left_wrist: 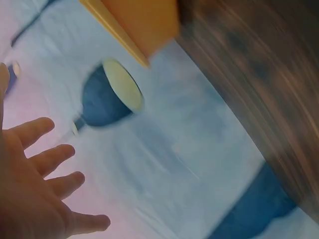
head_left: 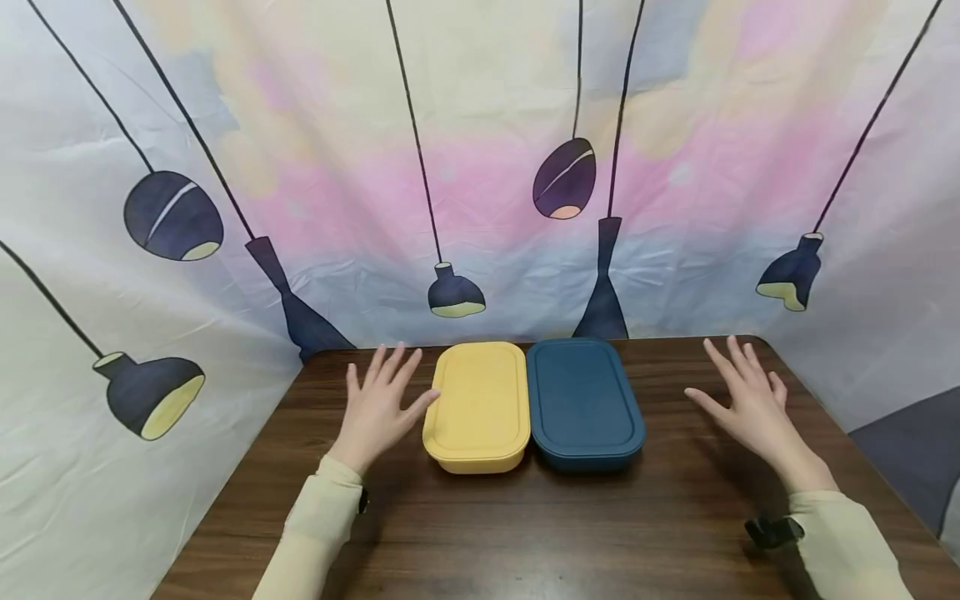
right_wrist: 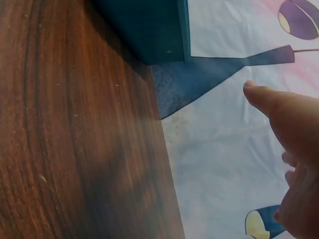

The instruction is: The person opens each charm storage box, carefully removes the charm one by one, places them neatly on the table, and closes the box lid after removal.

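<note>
Two lidded rectangular containers sit side by side at the back of the table: a yellow container (head_left: 480, 404) on the left and a dark blue container (head_left: 585, 400) on the right. My left hand (head_left: 378, 417) is spread beside the yellow one, its thumb overlapping the lid's left edge in the head view. Well to the right of the blue one, my right hand (head_left: 746, 404) hovers with fingers splayed and holds nothing. The left wrist view catches a corner of the yellow container (left_wrist: 144, 25) above the spread fingers; the right wrist view has the blue container's side (right_wrist: 149, 30).
The dark wood table (head_left: 480, 533) ends at a hanging cloth (head_left: 510, 250) printed with pendant lamps, close behind the containers. Each wrist wears a small black device, such as the right wrist camera (head_left: 774, 531). A grey shape (head_left: 915, 450) stands beyond the table's right edge.
</note>
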{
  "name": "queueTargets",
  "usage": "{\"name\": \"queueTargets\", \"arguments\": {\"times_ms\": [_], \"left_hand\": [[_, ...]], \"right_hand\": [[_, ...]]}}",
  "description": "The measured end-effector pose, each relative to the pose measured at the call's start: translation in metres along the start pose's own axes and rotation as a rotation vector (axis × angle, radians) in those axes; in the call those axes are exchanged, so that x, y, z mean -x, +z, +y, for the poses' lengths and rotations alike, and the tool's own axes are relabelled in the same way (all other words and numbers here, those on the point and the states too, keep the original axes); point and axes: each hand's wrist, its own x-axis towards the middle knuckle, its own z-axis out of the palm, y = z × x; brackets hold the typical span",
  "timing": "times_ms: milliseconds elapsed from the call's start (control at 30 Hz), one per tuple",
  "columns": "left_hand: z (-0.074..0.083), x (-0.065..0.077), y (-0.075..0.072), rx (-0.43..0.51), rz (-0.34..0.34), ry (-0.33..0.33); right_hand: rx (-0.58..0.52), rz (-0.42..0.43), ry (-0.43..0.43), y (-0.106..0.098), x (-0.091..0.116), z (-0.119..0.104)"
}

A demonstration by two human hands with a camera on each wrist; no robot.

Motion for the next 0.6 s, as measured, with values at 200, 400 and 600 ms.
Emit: {"name": "queueTargets", "arguments": {"times_ms": [200,400,600], "left_hand": [[0.037,-0.007,0.010,0.024,-0.022,0.174],[0.070,-0.010,0.023,0.083,-0.073,0.315],[0.093,-0.008,0.035,0.108,-0.136,0.399]], "right_hand": [[-0.007,-0.041,-0.131,0.011,-0.004,-0.005],[-0.009,-0.087,-0.240,0.026,-0.011,-0.010],[0.012,-0.136,-0.315,0.044,-0.017,-0.014]]}}
